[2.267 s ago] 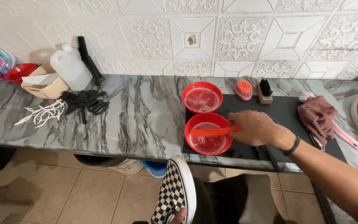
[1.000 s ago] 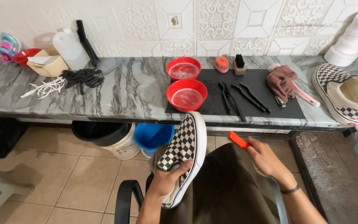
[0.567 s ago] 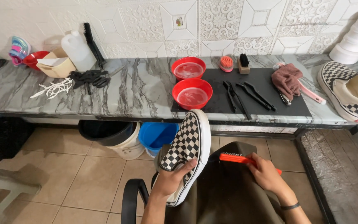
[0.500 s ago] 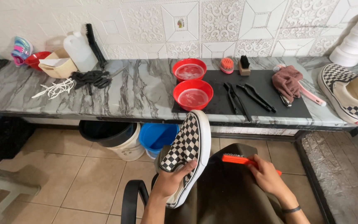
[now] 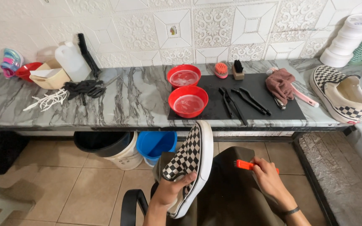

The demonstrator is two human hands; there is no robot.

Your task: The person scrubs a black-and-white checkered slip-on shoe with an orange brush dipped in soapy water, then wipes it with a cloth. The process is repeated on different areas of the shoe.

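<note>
The left hand [image 5: 170,190] grips a checkered slip-on shoe [image 5: 189,165] from below, fingers wrapped around its side, holding it tilted with the toe pointing up toward the counter [image 5: 118,104]. The right hand [image 5: 269,180] is closed around an orange brush [image 5: 248,165] — its handle pokes out to the left of the fist, just beside the shoe but not touching it. Both sit low, over a dark apron in the person's lap. Up on the marble counter, two red bowls [image 5: 188,102] stand at the left edge of a black mat [image 5: 252,100], with dark tools [image 5: 241,100] and a brown cloth [image 5: 280,83] on it — the matching shoe [image 5: 342,94] rests at the far right. Under the counter stand a blue bucket [image 5: 156,144] and a black-lined bin [image 5: 105,146].
</note>
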